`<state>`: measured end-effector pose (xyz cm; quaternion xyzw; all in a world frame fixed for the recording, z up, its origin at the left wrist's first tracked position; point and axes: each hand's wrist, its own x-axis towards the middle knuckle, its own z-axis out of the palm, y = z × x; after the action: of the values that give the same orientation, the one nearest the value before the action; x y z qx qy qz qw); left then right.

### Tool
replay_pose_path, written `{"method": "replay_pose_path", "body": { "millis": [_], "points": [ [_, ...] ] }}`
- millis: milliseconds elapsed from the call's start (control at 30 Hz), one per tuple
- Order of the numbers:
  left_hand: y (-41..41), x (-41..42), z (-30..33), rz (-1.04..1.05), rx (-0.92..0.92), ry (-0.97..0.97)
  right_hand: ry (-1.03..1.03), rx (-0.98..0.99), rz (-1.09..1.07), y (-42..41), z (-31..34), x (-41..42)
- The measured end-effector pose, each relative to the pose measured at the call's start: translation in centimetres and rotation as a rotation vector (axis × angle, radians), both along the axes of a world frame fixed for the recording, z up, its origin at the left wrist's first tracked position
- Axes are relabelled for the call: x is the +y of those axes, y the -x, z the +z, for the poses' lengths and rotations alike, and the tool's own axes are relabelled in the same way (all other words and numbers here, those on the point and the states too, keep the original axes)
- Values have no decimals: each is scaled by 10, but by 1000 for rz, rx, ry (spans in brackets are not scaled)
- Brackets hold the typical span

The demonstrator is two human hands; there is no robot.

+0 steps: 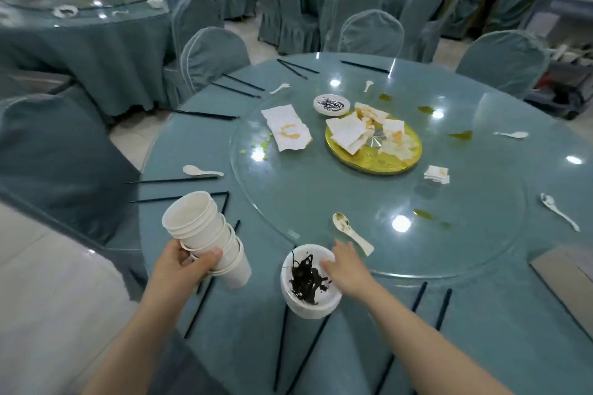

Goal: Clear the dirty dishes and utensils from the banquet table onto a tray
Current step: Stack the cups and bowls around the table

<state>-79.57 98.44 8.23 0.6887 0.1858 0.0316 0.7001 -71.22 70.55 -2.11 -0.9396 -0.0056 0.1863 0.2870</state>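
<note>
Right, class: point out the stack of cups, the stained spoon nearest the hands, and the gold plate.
Stack of cups [205, 231], head view, on the side wall of the upper cups.
Stained spoon [342, 221], head view, on its bowl.
Gold plate [382, 165], head view, on its bare near rim.

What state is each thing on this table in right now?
Cup stack: nested, tilted, held off the table by the left hand.
Bowl: near edge, smeared black, right hand on its rim.
Near spoon: lying flat, soiled.
Small dish: on the glass turntable, smeared black.
Gold plate: covered with stained napkins.
Chopsticks: lying loose on the cloth.
</note>
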Motion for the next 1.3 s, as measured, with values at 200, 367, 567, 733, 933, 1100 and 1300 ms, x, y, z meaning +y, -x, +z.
{"method": "replay_pose_path", "body": {
  "millis": [200, 367, 567, 733, 933, 1100, 1300],
  "points": [
    [11, 17, 0, 126, 7, -37, 49, 148, 130, -35, -11, 40],
    [13, 23, -3, 161, 13, -46, 93, 211, 188, -41, -9, 41],
    [10, 11, -5, 98, 33, -84, 46, 239, 206, -36, 1, 13],
    [10, 0, 3, 54, 39, -100, 75, 257, 170, -24, 3, -22],
    [12, -12, -8, 37, 1, -46, 24, 185, -44, -15, 7, -73],
    [15, -21, -9, 25, -6, -26, -41, 71, -307, -15, 9, -76],
    [16, -16, 5, 27, -6, -46, -136, 6, -401, -18, 3, -68]
  ]
}}
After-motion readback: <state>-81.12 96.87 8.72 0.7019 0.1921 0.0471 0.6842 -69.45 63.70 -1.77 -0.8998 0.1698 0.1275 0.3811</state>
